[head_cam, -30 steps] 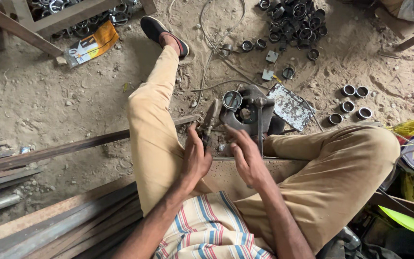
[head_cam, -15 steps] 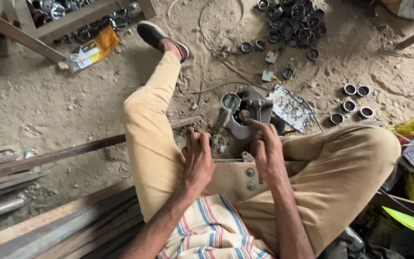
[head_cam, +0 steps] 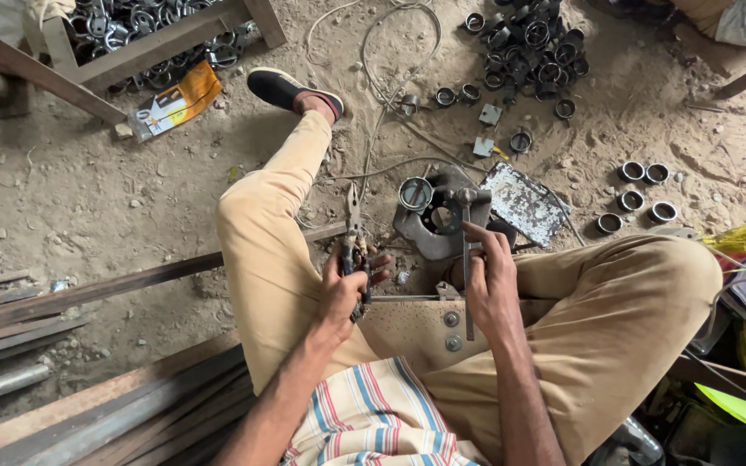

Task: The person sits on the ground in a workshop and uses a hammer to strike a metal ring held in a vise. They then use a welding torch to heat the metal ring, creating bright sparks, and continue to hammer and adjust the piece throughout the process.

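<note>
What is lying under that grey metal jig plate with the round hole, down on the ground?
The grey metal jig plate rests on sandy dirt floor, with a thin wire running toward its edge. The right hand and its long metal rod cover its near side; the underside stays hidden.

Bare sandy floor [head_cam: 114, 207] open at left, metal rings [head_cam: 533, 47] crowding ahead, steel bars [head_cam: 88, 293] blocking lower left, cables [head_cam: 382, 78] trailing between.

Dull grey metal jig [head_cam: 429, 226], rusty steel bars [head_cam: 88, 293], matt khaki cloth trousers [head_cam: 278, 233].
</note>
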The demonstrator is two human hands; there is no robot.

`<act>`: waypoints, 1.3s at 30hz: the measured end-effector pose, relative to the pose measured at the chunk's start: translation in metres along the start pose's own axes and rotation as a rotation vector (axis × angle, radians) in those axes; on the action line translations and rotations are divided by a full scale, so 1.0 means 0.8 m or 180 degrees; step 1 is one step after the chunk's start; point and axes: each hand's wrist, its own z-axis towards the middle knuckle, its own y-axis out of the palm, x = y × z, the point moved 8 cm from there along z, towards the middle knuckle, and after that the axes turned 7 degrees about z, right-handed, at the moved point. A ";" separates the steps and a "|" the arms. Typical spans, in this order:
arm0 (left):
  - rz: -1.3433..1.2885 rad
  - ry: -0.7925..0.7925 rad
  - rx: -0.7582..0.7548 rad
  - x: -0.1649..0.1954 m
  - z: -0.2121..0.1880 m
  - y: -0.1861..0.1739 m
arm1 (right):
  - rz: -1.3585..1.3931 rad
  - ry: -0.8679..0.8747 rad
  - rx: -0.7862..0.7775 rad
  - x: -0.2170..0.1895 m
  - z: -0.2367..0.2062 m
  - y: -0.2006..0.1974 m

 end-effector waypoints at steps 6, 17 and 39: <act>0.1906 0.0742 0.0118 0.002 0.022 -0.022 | -0.0048 0.0174 -0.0004 0.006 -0.003 -0.001; 0.3205 0.1206 -0.0243 0.018 0.023 -0.013 | -0.0056 0.0109 -0.0090 0.003 -0.001 0.001; 0.5418 0.1597 0.0272 0.050 -0.017 0.041 | -0.0230 0.0035 -0.0030 0.004 -0.006 -0.002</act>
